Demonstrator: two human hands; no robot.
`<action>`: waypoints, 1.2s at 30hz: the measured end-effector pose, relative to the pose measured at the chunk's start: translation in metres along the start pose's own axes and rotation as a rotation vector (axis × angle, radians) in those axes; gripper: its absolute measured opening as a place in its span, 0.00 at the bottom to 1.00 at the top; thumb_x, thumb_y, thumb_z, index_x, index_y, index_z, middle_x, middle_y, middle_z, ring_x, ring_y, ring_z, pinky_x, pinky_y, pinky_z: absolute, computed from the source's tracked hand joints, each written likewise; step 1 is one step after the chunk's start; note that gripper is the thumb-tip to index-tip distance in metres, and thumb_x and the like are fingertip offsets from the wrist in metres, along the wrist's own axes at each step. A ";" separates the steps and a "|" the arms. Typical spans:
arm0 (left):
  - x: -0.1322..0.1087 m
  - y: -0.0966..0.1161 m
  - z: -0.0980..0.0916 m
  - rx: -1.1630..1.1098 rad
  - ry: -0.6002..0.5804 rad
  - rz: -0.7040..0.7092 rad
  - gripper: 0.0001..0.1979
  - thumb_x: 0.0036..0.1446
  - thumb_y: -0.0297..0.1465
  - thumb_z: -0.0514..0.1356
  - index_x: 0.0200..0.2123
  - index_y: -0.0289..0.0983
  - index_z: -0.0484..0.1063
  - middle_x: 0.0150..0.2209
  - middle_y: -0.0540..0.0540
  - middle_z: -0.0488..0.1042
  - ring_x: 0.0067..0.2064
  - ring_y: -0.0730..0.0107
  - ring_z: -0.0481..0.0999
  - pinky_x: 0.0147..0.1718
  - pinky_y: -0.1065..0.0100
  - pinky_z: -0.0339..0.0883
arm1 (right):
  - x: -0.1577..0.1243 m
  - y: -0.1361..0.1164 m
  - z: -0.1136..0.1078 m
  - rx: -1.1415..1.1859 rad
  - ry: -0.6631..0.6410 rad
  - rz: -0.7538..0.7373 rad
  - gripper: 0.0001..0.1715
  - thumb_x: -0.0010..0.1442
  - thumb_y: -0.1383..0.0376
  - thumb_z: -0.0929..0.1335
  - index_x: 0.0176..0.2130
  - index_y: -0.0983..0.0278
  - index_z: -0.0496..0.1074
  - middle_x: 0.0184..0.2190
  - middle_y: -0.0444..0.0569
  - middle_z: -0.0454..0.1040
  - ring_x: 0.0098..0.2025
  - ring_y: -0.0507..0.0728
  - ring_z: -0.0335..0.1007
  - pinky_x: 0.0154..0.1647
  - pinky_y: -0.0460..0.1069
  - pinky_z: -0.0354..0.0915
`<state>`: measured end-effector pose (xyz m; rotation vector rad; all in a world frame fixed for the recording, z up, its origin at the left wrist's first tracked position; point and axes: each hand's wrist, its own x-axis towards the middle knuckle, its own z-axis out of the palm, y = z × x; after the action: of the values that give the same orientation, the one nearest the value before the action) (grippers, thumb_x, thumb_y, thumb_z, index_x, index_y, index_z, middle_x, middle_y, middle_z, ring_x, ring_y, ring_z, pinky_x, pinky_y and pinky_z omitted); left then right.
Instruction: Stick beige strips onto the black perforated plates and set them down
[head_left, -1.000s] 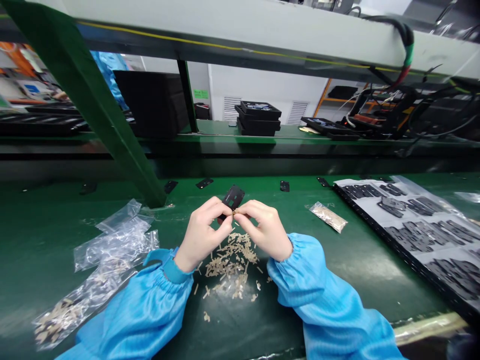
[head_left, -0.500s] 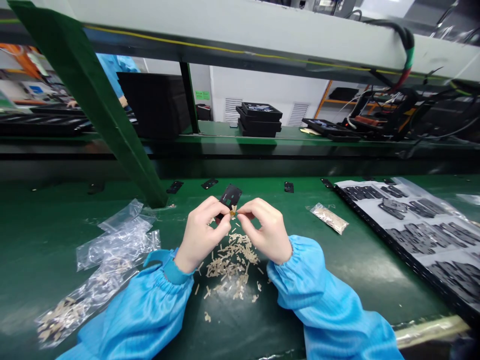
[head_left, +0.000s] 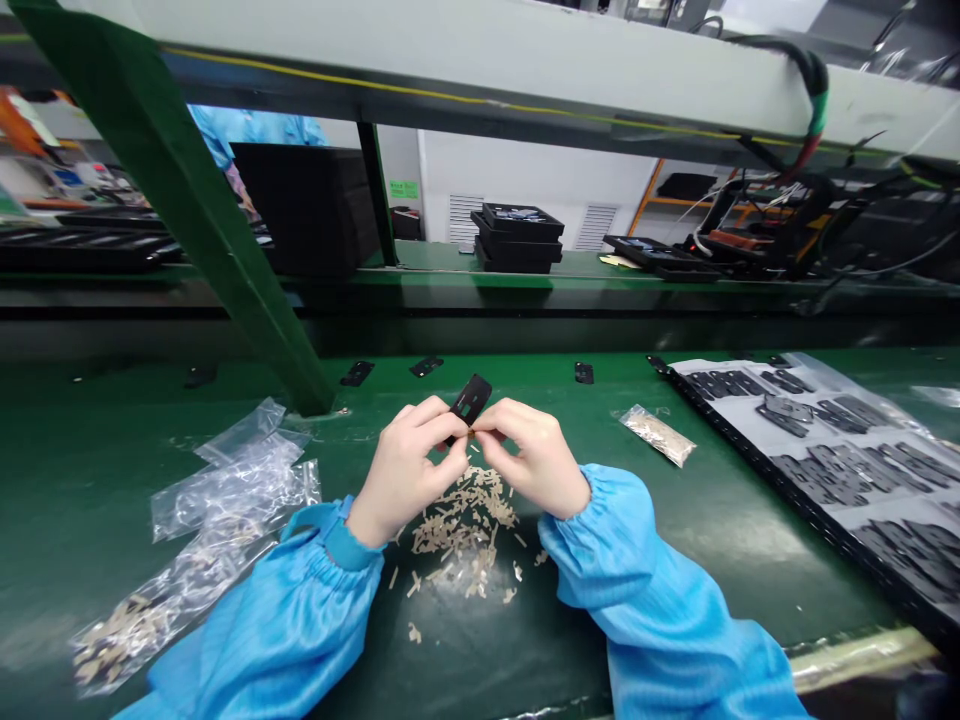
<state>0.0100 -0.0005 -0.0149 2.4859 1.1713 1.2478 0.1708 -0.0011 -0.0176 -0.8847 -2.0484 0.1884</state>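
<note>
Black plate tilted further than half a second earlier, far end leaning right. Held just far of both hands, over center of bench.

Far left: clear plastic bags, tan strips inside. Left hand curled, pinching plate's near corner. Below hands, loose pile of tan strips. Right hand curled, fingertips nearly closed on tiny tan strip at plate's near edge. Right of hands, small bag of tan strips. Far right: tray of black plates.

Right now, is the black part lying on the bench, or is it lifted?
Lifted and tilted: the left hand holds the black part above the green bench.
</note>
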 end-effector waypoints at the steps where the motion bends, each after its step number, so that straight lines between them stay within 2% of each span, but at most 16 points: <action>1: 0.000 -0.001 -0.001 -0.033 -0.009 -0.013 0.07 0.50 0.23 0.53 0.24 0.36 0.68 0.25 0.51 0.64 0.27 0.74 0.64 0.28 0.71 0.58 | 0.000 0.001 -0.001 0.008 0.002 0.007 0.08 0.56 0.72 0.62 0.30 0.63 0.68 0.27 0.46 0.71 0.30 0.52 0.66 0.31 0.47 0.62; 6: 0.001 -0.007 -0.010 -0.261 -0.036 -0.150 0.07 0.51 0.22 0.53 0.23 0.36 0.66 0.26 0.52 0.64 0.29 0.75 0.65 0.29 0.72 0.58 | 0.001 0.002 -0.007 -0.039 0.061 0.052 0.09 0.54 0.74 0.61 0.25 0.64 0.65 0.23 0.45 0.67 0.26 0.51 0.62 0.29 0.47 0.59; 10: 0.003 -0.009 -0.010 -0.364 -0.065 -0.191 0.08 0.52 0.24 0.53 0.22 0.36 0.65 0.25 0.52 0.62 0.29 0.75 0.64 0.29 0.72 0.58 | 0.000 -0.003 -0.005 -0.081 0.016 -0.015 0.12 0.58 0.66 0.63 0.23 0.63 0.63 0.22 0.44 0.66 0.26 0.51 0.60 0.29 0.47 0.58; 12: 0.003 -0.007 -0.008 -0.349 -0.078 -0.171 0.08 0.52 0.23 0.54 0.22 0.35 0.65 0.25 0.52 0.62 0.28 0.75 0.64 0.28 0.72 0.57 | 0.000 -0.005 -0.003 -0.073 0.037 -0.031 0.09 0.58 0.64 0.64 0.26 0.63 0.64 0.25 0.46 0.68 0.29 0.52 0.62 0.30 0.47 0.59; 15: 0.004 -0.002 -0.006 -0.306 -0.089 -0.138 0.07 0.50 0.22 0.54 0.22 0.35 0.66 0.25 0.52 0.62 0.28 0.75 0.64 0.28 0.72 0.56 | 0.000 -0.005 -0.001 -0.054 0.046 -0.025 0.05 0.59 0.67 0.63 0.30 0.63 0.64 0.28 0.47 0.69 0.31 0.53 0.63 0.33 0.47 0.60; 23: 0.004 -0.005 -0.010 -0.304 -0.086 -0.141 0.08 0.51 0.22 0.54 0.22 0.35 0.66 0.25 0.52 0.63 0.28 0.76 0.64 0.28 0.73 0.56 | 0.000 -0.001 -0.002 -0.076 0.121 0.023 0.09 0.52 0.74 0.61 0.24 0.62 0.59 0.22 0.43 0.63 0.26 0.51 0.59 0.28 0.47 0.58; 28: 0.003 -0.003 -0.009 -0.263 -0.080 -0.125 0.08 0.50 0.22 0.54 0.22 0.35 0.66 0.24 0.52 0.62 0.28 0.76 0.64 0.28 0.73 0.56 | -0.001 -0.006 0.000 -0.140 0.051 -0.029 0.02 0.54 0.69 0.63 0.30 0.63 0.64 0.28 0.47 0.69 0.31 0.53 0.64 0.32 0.48 0.61; 36: 0.004 0.000 -0.010 -0.244 -0.103 -0.119 0.07 0.50 0.22 0.53 0.22 0.35 0.66 0.25 0.52 0.62 0.28 0.75 0.63 0.28 0.72 0.56 | -0.001 -0.004 -0.003 -0.173 0.080 -0.051 0.08 0.55 0.72 0.61 0.28 0.64 0.66 0.26 0.46 0.70 0.30 0.53 0.63 0.32 0.48 0.60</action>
<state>0.0037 -0.0005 -0.0058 2.2413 1.0561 1.1416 0.1713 -0.0049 -0.0151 -0.9285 -2.0318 -0.0521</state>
